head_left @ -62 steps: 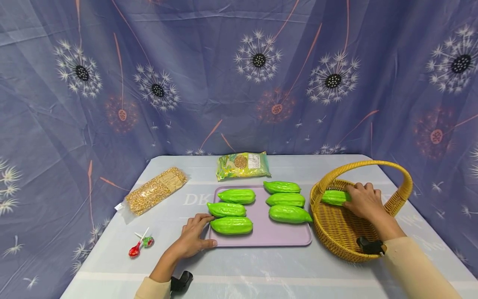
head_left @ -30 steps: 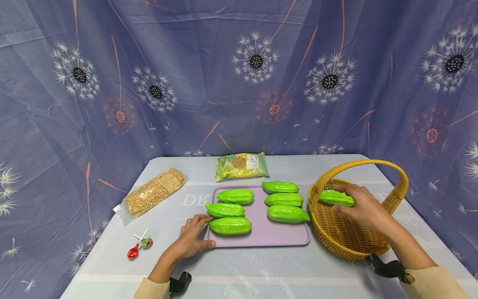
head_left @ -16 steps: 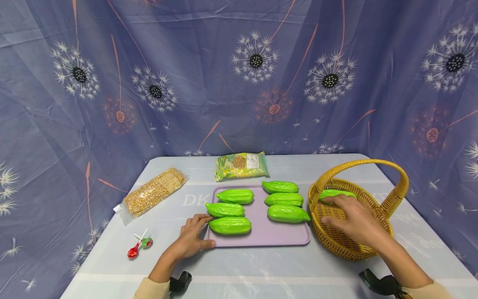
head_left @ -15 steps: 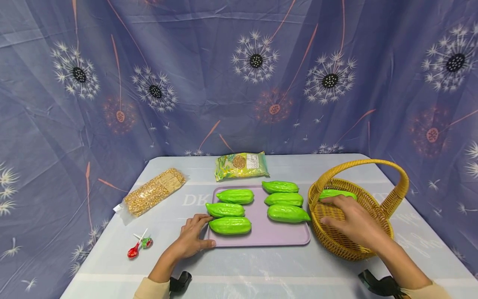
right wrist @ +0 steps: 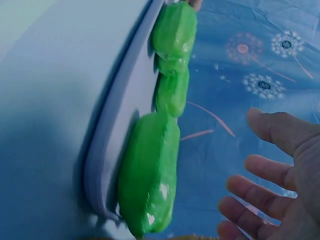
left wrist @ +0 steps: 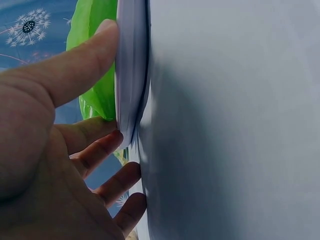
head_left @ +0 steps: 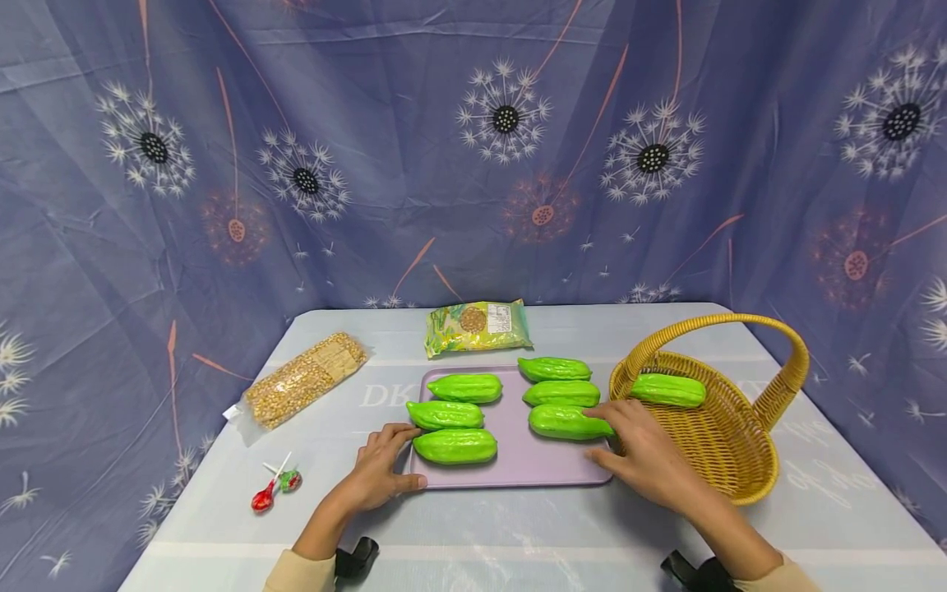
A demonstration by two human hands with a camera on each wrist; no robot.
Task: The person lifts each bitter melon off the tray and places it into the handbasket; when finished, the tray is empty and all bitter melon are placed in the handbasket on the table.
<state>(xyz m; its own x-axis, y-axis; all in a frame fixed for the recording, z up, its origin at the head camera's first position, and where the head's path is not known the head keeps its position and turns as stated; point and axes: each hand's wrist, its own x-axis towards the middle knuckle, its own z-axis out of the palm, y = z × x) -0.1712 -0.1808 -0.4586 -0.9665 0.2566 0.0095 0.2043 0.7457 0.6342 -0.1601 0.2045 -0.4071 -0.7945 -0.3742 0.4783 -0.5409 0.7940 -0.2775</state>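
My left hand [head_left: 381, 469] rests at the front left corner of a lilac tray [head_left: 518, 469], thumb and fingers relaxed along the edge. In the left wrist view the thumb [left wrist: 87, 60] lies against the tray rim, beside a bitter gourd. Three green bitter gourds are on the tray's left side, the nearest gourd [head_left: 455, 446] by my fingers. Three more are grouped on the right. Over the tip of the front right gourd [head_left: 565, 422] hovers my right hand [head_left: 644, 452], its fingers spread and holding nothing. Another gourd [head_left: 668, 390] lies inside the yellow wicker basket [head_left: 740, 485].
The basket stands right beside the tray, its tall handle [head_left: 721, 321] arching over it. Behind the tray lies a green and yellow packet [head_left: 477, 327]. To the left are a bag of corn kernels [head_left: 303, 380] and two lollipops [head_left: 275, 487]. A patterned blue cloth hangs behind the table.
My right hand has let go of the gourd in the basket and moved left, out of the basket, to the tray's front right gourd. My left hand has stayed in place.
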